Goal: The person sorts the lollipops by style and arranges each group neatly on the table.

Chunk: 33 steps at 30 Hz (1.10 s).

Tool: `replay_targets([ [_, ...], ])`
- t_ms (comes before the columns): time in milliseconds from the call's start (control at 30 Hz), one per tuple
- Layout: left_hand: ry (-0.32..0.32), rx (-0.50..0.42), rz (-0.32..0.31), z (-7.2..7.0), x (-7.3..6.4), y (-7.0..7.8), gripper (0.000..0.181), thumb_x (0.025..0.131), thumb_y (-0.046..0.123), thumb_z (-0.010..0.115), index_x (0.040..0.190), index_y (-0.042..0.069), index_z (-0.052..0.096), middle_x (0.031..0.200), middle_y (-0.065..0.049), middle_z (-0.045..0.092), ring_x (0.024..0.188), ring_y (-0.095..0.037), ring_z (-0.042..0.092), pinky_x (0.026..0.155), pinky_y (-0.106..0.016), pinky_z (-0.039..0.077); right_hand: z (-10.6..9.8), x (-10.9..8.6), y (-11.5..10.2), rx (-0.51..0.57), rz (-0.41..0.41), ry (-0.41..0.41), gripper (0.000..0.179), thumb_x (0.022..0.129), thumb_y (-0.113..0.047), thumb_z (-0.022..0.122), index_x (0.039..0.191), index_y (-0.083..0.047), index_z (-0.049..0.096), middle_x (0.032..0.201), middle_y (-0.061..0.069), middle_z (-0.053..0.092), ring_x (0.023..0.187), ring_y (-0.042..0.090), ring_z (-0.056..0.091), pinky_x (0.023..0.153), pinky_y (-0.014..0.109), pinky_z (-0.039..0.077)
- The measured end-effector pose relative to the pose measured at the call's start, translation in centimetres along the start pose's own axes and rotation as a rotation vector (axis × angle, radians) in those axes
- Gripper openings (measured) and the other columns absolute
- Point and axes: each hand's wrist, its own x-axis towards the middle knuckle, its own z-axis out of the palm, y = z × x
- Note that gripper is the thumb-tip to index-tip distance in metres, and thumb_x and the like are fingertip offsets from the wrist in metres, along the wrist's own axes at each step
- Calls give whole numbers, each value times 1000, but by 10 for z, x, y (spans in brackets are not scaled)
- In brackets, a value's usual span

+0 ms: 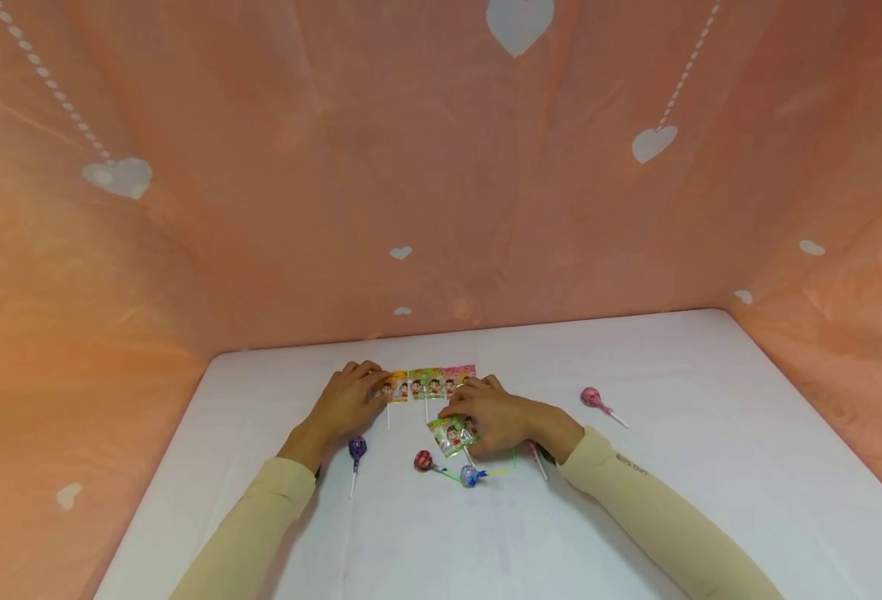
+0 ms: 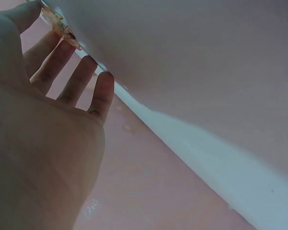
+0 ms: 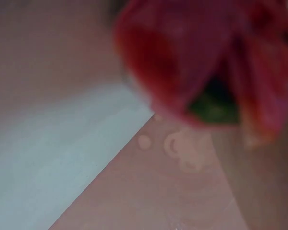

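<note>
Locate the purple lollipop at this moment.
In the head view, the purple lollipop lies on the table, left of the red lollipop and nearer the person than the left hand.

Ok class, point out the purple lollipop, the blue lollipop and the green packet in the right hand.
Purple lollipop (image 1: 358, 450): head view, its wrapped ball.
Blue lollipop (image 1: 471, 476): head view, its wrapped ball.
Green packet (image 1: 453, 435): head view, its printed front.

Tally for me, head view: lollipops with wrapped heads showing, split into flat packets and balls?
Flat: 4 (orange packet, middle green packet, pink packet, held green packet)
Ball: 4 (purple ball lollipop, red ball lollipop, blue ball lollipop, pink ball lollipop)
Total: 8; partly hidden sticks are left out, as I can't make out their heads.
</note>
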Motion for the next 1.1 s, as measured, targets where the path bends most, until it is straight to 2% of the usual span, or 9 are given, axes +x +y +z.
replay_targets([
  [300, 5, -2, 10, 0, -3, 1, 46, 97, 32, 61, 135, 8, 61, 132, -9, 60, 124, -31, 51, 106, -55, 42, 2, -3, -2, -10, 13, 64, 64, 72, -33, 76, 133, -20, 62, 137, 3, 56, 133, 23, 43, 105, 48, 32],
  [733, 9, -14, -4, 0, -2, 1, 46, 97, 34, 61, 136, 10, 60, 133, -7, 60, 126, -29, 50, 109, -54, 40, -2, -6, 4, -29, 33, 178, 63, 74, -37, 74, 134, -20, 62, 130, -1, 59, 125, 20, 46, 103, 46, 33],
  [933, 9, -19, -7, 1, -3, 0, 46, 96, 33, 62, 137, 10, 60, 133, -7, 60, 125, -29, 50, 109, -54, 40, -5, -6, 5, -44, 50, 214, 62, 75, -39, 73, 133, -20, 63, 128, -1, 60, 120, 19, 48, 101, 45, 36],
  [1100, 17, -20, -3, 2, -2, 0, 47, 96, 33, 62, 136, 10, 60, 132, -6, 60, 124, -28, 50, 109, -53, 40, -8, -7, 7, -54, 65, 221, 62, 75, -40, 74, 133, -21, 63, 129, -1, 60, 122, 20, 49, 104, 45, 38],
])
